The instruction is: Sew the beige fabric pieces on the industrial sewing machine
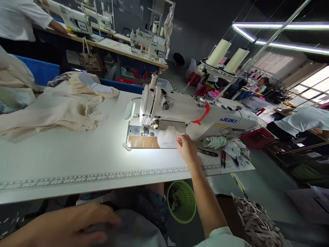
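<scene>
My right hand [187,148] has its fingers pinched at the right edge of a small piece of white cloth [168,136]. That cloth lies on the bed of a white JUKI sewing machine [177,104], right of the needle area. Low on the left, my left hand [69,221] is off the table, near my lap. It is blurred, with thumb and fingers apart and nothing visible between them. Beside my right hand are a dark slim tool [208,153], red-handled thread snips [223,159] and a coil of pale green cord [214,142].
Cream fabric [64,109] is heaped on the table's left. A printed ruler [110,176] runs along the front edge. Below stands a green basket [181,202] with scraps inside. Thread cones [218,53] rise behind the machine. Other people work at far left and right.
</scene>
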### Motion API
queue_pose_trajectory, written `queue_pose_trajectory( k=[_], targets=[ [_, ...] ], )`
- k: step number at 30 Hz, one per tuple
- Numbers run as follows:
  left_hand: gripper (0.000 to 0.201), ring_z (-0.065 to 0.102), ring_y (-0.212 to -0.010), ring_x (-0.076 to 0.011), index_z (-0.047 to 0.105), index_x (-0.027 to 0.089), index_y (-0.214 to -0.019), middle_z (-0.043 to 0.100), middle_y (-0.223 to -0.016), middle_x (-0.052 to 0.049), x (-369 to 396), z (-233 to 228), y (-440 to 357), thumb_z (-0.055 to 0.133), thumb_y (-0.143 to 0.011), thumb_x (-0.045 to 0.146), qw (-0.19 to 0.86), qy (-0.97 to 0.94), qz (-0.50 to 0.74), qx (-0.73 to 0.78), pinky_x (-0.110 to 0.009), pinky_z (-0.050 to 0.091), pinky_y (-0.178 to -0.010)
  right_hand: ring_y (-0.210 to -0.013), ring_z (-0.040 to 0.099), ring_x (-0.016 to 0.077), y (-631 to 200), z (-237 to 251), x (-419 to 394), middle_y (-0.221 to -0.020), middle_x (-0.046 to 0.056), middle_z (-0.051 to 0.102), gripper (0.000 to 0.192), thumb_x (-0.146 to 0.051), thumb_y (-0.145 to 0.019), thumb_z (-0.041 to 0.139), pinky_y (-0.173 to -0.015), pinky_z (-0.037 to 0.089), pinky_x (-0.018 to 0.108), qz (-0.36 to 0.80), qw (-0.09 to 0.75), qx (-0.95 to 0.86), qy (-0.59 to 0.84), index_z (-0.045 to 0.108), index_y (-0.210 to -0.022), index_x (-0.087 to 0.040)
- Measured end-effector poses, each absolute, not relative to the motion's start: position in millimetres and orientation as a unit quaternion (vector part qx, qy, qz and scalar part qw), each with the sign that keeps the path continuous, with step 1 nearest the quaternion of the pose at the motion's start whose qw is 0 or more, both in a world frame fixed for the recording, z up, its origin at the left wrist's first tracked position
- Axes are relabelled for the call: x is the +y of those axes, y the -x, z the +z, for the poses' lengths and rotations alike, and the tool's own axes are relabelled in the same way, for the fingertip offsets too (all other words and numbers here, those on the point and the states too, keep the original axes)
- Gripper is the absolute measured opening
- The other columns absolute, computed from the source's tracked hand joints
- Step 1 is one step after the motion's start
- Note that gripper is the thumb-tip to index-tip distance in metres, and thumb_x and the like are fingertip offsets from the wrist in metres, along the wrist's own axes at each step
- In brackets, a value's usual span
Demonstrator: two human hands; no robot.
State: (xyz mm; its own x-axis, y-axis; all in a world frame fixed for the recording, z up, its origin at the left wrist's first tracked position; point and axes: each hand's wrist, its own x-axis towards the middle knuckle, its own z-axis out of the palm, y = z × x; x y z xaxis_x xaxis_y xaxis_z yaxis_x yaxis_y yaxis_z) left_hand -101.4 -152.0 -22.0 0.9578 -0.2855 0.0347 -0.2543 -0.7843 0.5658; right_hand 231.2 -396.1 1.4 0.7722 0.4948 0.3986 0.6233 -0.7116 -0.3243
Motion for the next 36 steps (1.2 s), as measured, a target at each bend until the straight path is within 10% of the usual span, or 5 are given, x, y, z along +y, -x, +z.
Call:
queue_pose_trajectory(
  k=[5, 11, 31, 36],
  targets=[
    [0.028, 0.07, -0.082, -0.0159, 0.065, 0.027, -0.12, 0.074, -0.104, -0.004, -202, 34, -27, 0.046, -0.1, 0.027, 0.407, -0.898, 0.028, -0.164, -0.027, 0.058, -0.075, -0.072, 0.059, 0.0178, -241, -26, -392, -0.094, 0.007, 0.067, 0.016, -0.022, -0.095, 0.05, -0.057, 0.036, 0.027, -0.156, 0.126, -0.334, 0.921, 0.063, -0.085, -0.02],
    [0.026, 0.063, -0.104, -0.0278, 0.064, 0.011, -0.115, 0.064, -0.114, -0.017, -231, 8, -162, 0.055, -0.094, 0.024, 0.208, -0.96, 0.185, -0.021, -0.04, 0.058, -0.081, -0.075, 0.059, 0.0186, -238, -21, -402, -0.093, 0.008, 0.064, 0.016, -0.023, -0.099, 0.047, -0.063, 0.04, 0.027, -0.209, 0.15, -0.389, 0.884, 0.059, -0.09, -0.02],
    [0.016, 0.057, -0.108, -0.03, 0.068, 0.017, -0.091, 0.068, -0.111, -0.014, -239, 3, -184, 0.054, -0.096, 0.023, 0.114, -0.971, 0.205, -0.043, -0.04, 0.049, -0.084, -0.076, 0.059, 0.0185, -236, -15, -403, -0.103, 0.008, 0.066, 0.013, -0.015, -0.093, 0.051, -0.061, 0.034, 0.03, -0.161, 0.114, -0.323, 0.926, 0.063, -0.099, -0.017],
    [0.02, 0.062, -0.07, -0.0213, 0.061, 0.017, -0.099, 0.068, -0.077, -0.006, -232, 8, -154, 0.042, -0.1, 0.023, 0.191, -0.972, 0.135, -0.02, -0.031, 0.043, -0.064, -0.074, 0.058, 0.0174, -238, -15, -404, -0.107, 0.007, 0.066, 0.017, -0.015, -0.093, 0.047, -0.061, 0.033, 0.029, -0.153, 0.102, -0.319, 0.93, 0.062, -0.101, -0.019]
  ],
)
